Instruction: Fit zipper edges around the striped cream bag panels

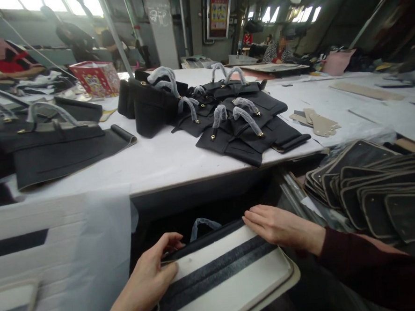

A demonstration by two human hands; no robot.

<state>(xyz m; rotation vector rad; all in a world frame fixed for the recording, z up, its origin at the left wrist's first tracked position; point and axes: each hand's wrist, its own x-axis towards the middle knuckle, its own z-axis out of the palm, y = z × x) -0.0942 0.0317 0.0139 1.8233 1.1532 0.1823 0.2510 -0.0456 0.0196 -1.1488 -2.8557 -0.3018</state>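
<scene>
An unfinished black handbag lies tilted in front of me, low by the table edge. Its cream-coloured panel (236, 280) with a wide dark strip (215, 274) faces up, and a plastic-wrapped handle (203, 225) sticks out behind it. My left hand (153, 271) grips the panel's upper left edge, thumb on the cream face and fingers bent behind the black edge. My right hand (280, 227) rests on the panel's upper right corner, fingers together and stretched out flat; its thumb is hidden. The bag's lower part runs out of view.
Across the white table (158, 163) lie black bag pieces (237, 135) with wrapped handles, more bag pieces (59, 150) at left, and beige cut pieces (320, 122). Stacked dark panels (367, 188) stand at right. A red patterned box (95, 79) is farther back. Other people sit in the background.
</scene>
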